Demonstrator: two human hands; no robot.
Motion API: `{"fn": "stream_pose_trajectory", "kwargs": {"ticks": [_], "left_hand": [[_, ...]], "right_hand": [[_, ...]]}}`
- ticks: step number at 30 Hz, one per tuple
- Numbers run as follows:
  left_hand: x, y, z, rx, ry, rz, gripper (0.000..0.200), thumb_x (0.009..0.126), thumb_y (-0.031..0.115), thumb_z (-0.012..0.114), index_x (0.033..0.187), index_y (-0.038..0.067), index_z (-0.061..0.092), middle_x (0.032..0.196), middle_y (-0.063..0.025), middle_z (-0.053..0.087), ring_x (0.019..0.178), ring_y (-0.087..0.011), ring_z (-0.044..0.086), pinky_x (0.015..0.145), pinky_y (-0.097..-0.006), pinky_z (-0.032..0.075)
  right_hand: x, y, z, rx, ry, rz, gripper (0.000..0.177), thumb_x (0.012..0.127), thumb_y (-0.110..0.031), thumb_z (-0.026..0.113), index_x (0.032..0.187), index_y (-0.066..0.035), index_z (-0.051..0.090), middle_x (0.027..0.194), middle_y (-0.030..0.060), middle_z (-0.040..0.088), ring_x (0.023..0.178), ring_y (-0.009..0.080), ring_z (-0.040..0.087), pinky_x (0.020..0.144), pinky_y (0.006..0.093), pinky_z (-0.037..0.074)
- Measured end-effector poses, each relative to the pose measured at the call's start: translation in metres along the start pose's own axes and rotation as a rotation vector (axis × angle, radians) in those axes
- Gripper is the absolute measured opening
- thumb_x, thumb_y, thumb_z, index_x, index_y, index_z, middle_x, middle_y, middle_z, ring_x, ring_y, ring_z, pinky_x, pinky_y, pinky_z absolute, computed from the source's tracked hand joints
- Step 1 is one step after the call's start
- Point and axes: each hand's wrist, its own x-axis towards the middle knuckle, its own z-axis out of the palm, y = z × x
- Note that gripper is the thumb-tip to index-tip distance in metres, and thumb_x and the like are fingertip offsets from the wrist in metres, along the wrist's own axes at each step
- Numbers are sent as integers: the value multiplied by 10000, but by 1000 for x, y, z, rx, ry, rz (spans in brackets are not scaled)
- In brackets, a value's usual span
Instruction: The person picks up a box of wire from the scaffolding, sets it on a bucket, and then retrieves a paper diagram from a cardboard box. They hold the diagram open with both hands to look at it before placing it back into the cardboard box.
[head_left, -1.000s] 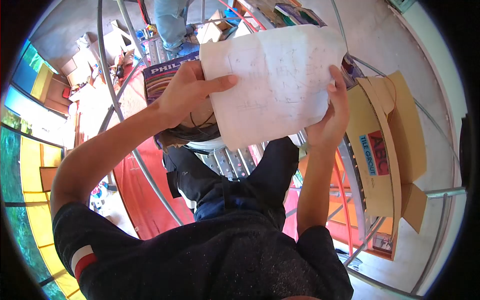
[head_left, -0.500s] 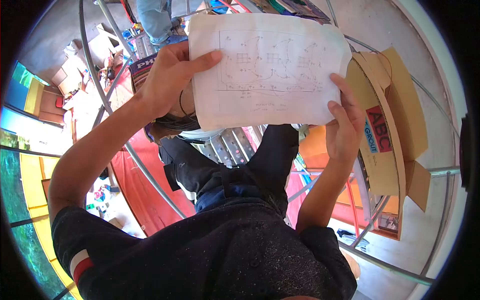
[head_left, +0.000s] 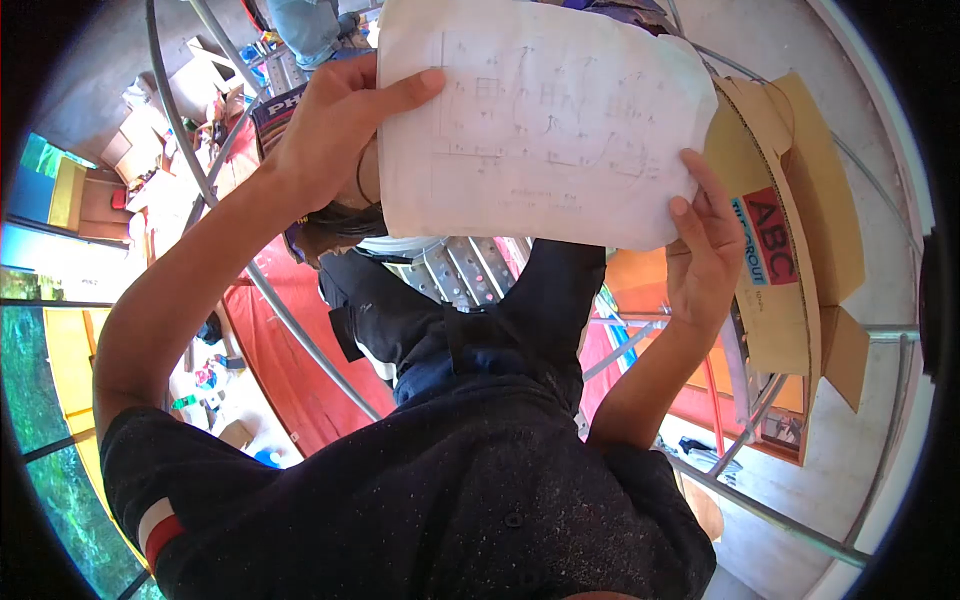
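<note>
A white paper sheet (head_left: 540, 190) with a hand-drawn wiring-like diagram is stretched between my two hands at the top of the head view. My left hand (head_left: 335, 130) grips its left edge, thumb flat on the front and the other fingers hidden behind. At the lower right edge, my right hand (head_left: 705, 240) pinches the paper between thumb and fingers. The sheet bows a little and its right edge curls. Small marks and lines of writing on it are too faint to read.
Metal scaffold tubes (head_left: 310, 345) surround me, with a perforated metal platform (head_left: 455, 275) below. An open cardboard box (head_left: 775, 300) marked ABC stands at the right. A box with cables (head_left: 345, 225) sits behind the paper's left side. Another person's jeans leg (head_left: 300, 30) shows at the top left.
The paper and both hands have shifted slightly upward in view, the right hand also moving a little rightward. The sheet has tilted a bit, its right side lower. Both hands keep their hold.
</note>
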Motion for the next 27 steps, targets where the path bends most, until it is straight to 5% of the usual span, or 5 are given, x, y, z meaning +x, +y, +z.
{"fn": "stream_pose_trajectory", "kwargs": {"ticks": [10,13,20,27], "left_hand": [[-1,-5,1,1,36,-1,467,787,309,661,1030,-77,563,888,-146,636,757,-188,640,719,-275,503],[0,-7,-4,27,-23,-44,434,825,294,628,1071,-45,516,977,-148,616,880,-224,625,828,-353,486],[1,-10,-3,-1,-11,-34,447,813,295,639,1066,-57,529,959,-150,623,845,-205,630,804,-317,489],[0,-13,1,41,22,-12,471,779,319,670,1025,-71,575,896,-142,644,765,-174,642,758,-264,493]], "right_hand": [[-6,4,1,-215,26,10,397,786,49,603,1170,68,509,1118,145,567,1036,175,527,878,279,426],[-7,3,3,-204,35,18,395,766,48,630,1148,64,530,1093,140,582,1024,176,531,880,296,426],[-9,4,-2,-230,-9,24,458,783,28,618,1214,70,468,1192,159,522,1107,198,482,933,312,378],[-6,12,-4,-249,118,-67,422,744,42,654,1151,44,540,1089,135,593,999,180,545,878,300,418]]}}
